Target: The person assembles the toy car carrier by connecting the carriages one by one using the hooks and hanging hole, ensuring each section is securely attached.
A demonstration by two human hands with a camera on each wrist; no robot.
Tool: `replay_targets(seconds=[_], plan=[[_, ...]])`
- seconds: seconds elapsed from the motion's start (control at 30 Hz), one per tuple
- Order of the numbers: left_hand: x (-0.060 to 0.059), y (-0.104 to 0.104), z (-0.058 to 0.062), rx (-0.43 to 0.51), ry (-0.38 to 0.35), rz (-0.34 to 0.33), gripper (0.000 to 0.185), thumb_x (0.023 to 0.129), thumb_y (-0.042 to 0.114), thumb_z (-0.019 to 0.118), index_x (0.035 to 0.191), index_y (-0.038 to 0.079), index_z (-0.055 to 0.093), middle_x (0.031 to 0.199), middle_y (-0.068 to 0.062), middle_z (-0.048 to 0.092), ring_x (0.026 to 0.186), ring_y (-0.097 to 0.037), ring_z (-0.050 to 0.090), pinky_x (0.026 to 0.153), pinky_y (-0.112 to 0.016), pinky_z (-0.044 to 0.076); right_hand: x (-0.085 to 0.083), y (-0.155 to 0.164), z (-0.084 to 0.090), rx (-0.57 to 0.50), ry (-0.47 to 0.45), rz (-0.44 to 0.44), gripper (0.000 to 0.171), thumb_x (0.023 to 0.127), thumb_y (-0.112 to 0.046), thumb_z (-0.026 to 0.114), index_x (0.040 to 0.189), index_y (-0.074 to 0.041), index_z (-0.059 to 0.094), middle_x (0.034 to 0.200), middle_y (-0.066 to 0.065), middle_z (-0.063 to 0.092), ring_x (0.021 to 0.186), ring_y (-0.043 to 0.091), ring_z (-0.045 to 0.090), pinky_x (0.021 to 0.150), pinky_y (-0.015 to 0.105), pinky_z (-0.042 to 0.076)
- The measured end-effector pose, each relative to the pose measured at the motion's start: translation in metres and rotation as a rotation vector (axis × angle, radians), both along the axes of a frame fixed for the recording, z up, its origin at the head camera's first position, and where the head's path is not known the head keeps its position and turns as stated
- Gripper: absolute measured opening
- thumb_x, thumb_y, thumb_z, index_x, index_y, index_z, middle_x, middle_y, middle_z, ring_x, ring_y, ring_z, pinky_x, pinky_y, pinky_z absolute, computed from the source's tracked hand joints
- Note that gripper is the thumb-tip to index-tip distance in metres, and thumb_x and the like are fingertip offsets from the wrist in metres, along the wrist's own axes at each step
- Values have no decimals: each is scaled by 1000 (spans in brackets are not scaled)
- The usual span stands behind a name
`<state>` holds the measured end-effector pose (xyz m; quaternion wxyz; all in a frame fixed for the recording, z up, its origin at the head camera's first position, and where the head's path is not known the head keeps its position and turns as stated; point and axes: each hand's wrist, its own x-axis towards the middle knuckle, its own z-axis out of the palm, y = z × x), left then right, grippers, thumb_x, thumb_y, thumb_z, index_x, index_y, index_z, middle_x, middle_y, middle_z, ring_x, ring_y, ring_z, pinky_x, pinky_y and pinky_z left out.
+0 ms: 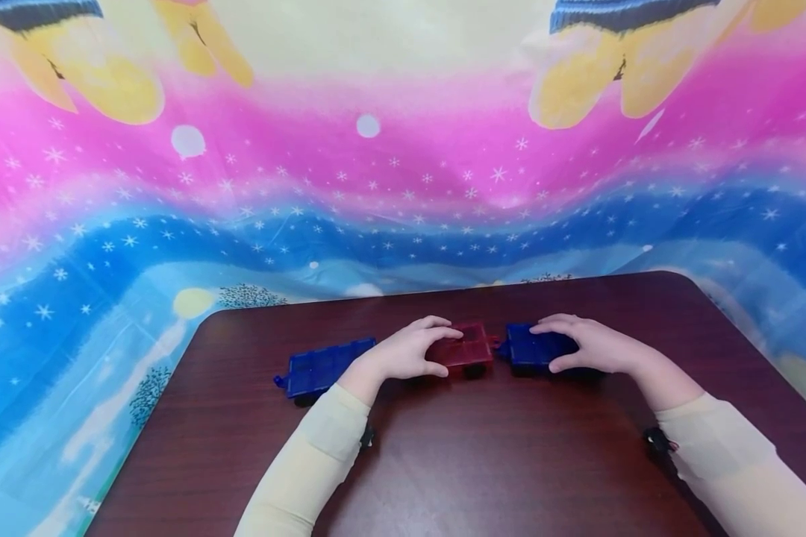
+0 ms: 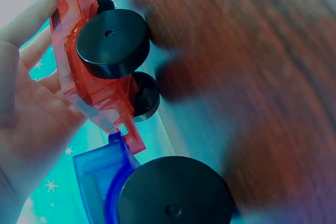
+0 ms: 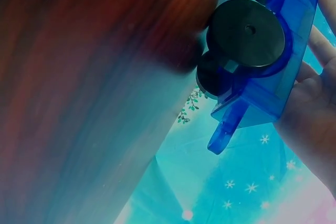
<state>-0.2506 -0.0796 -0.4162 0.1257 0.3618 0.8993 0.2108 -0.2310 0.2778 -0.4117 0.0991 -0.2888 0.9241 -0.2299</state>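
Note:
Three see-through plastic toy train cars stand in a row on black wheels. My left hand [image 1: 403, 353] spans the red train car [image 1: 473, 344] in the middle, thumb on its near side and fingers over the far side. In the left wrist view, a hook at the end of the red car meets the left blue train car [image 2: 97, 169]. My right hand [image 1: 598, 344] holds the right blue train car [image 1: 537, 349] the same way, thumb near and fingers far. Its free end shows a looped hook [image 3: 223, 132] in the right wrist view. Red and blue hooks meet between the hands.
The row stands on a dark red-brown wooden table [image 1: 497, 462] with rounded corners, near its far edge. Behind and beside the table hangs a pink and blue cloth [image 1: 403, 171] printed with snowflakes. Small dark devices [image 1: 660, 441] are strapped at both wrists.

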Motion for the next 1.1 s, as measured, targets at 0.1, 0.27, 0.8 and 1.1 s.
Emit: replay_targets(seconds=[0.1,0.27,0.8,1.1], plan=[[0,0,1,-10,2,7,64,94,28,79,153,20,53,160,-9,40,148,-28,36,119,-44,35,-1,-1,0,1,0,4,63,91,-33,81,142,-3,60,146,30,50,133,53,47,103,69,42],[1,1,2,-23,3,4,64,94,28,79,152,19,54,160,-10,40,148,-29,36,119,-44,35,-2,-2,1,-2,2,12,62,91,-31,81,142,-2,60,146,30,50,134,53,47,103,68,42],[-1,1,0,-46,2,-7,62,94,29,80,151,19,56,160,-9,40,148,-29,37,119,-43,35,-2,-2,0,0,-8,14,62,91,-31,81,143,-2,60,147,30,49,134,53,46,103,69,42],[-1,1,-2,-55,-9,-3,64,94,30,79,152,20,54,161,-8,38,149,-28,35,119,-43,35,-2,-2,1,0,-3,13,62,91,-31,81,142,-2,60,147,30,50,134,53,46,103,69,41]])
